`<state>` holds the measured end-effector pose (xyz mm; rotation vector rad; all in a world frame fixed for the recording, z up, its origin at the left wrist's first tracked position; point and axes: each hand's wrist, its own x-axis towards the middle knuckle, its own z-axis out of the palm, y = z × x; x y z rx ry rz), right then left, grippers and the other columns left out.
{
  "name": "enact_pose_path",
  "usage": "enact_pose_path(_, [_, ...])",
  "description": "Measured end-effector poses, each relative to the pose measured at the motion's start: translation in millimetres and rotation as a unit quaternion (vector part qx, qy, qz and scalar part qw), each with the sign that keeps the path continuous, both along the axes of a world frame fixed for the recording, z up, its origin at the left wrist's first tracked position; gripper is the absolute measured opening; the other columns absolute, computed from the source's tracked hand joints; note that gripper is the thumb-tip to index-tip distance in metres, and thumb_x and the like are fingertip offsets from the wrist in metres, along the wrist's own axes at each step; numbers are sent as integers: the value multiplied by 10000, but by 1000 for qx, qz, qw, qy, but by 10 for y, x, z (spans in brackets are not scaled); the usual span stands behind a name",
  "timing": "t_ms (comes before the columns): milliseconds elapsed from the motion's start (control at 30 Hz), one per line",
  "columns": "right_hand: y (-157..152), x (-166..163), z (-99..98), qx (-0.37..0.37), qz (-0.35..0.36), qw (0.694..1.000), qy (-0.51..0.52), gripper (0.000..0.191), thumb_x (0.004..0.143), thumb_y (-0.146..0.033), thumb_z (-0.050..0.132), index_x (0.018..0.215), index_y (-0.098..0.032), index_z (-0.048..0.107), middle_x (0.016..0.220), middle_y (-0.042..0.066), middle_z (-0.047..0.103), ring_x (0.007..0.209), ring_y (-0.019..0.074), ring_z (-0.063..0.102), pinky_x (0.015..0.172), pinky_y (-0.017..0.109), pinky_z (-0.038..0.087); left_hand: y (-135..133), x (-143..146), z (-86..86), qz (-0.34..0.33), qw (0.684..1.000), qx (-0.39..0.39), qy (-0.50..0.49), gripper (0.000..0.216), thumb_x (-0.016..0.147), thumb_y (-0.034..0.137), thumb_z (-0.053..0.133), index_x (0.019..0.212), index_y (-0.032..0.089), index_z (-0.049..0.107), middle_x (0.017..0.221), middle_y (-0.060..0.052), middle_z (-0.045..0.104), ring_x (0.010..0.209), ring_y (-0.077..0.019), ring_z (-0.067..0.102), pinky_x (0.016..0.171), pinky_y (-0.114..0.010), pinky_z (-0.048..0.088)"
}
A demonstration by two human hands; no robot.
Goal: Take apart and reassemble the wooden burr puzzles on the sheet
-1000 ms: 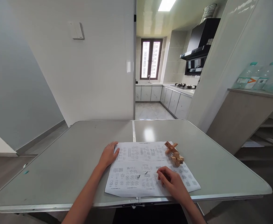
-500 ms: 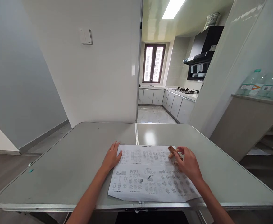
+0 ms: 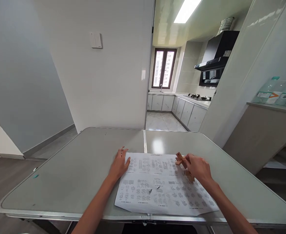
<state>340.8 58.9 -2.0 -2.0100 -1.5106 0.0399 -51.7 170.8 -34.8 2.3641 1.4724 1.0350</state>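
A printed paper sheet [image 3: 152, 195], covered in rows of small line diagrams, lies creased on the table. My left hand [image 3: 119, 165] rests at its upper left edge with the fingers apart, holding nothing. Over the sheet's upper right part, my right hand [image 3: 198, 167] pinches a small notched wooden puzzle piece [image 3: 179, 159], which crosses with another wooden bit at my fingertips. Beneath that palm a further wooden piece [image 3: 189, 176] shows in part on the paper. The hand covers the rest of the wood, so I cannot tell how the pieces join.
The grey folding table [image 3: 67, 175] has a metal rim and a centre seam. A small teal bit [image 3: 35, 176] lies near its left edge. Water bottles [image 3: 267, 91] stand on a shelf unit [image 3: 272, 130] at the right. Beyond a doorway is a kitchen.
The view has tilted and shifted slightly, moving the scene right in the picture. My right hand has turned over the wood, and the lower piece shows more. My left hand stays at the paper's edge.
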Motion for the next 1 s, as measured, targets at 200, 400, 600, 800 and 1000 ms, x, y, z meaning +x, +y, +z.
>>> enact_pose_path(200, [190,-480,183,67,155,969,181,386,944,-621,531,951,-254,648,945,61,768,805,245,705,716,342,484,-137,193,116,-87,996,-3,-35,335,1031,375,459,1328,262,565,1411,-100,564,1330,-271,540,1121,-461,462])
enact_pose_path(400, [377,-1064,-4,48,308,883,351,548,880,-754,559,940,-213,624,811,48,743,710,209,701,668,334,564,-350,474,238,-195,971,-110,-84,514,936,476,650,1394,274,536,1368,-102,650,1225,-286,638,1035,-439,526])
enact_pose_path(600, [394,-1228,-159,51,336,821,459,530,842,-742,638,929,-220,615,924,51,745,831,218,722,819,390,607,-369,609,312,-236,946,-175,-138,780,817,479,781,1500,288,456,1396,-120,651,1297,-331,597,1114,-510,456])
enact_pose_path(800, [352,-1196,-184,44,334,795,504,496,825,-708,695,902,-221,632,941,38,750,875,221,732,877,395,599,-301,638,282,-208,941,-209,-163,730,818,503,779,1468,306,513,1366,-105,679,1272,-329,626,1062,-483,510])
enact_pose_path(1000, [381,-1187,-256,32,343,794,501,489,847,-681,692,962,-207,660,969,53,762,906,226,742,884,393,588,-309,613,261,-192,957,-163,-147,735,722,459,862,1380,264,600,1322,-79,701,1227,-310,648,1098,-478,484])
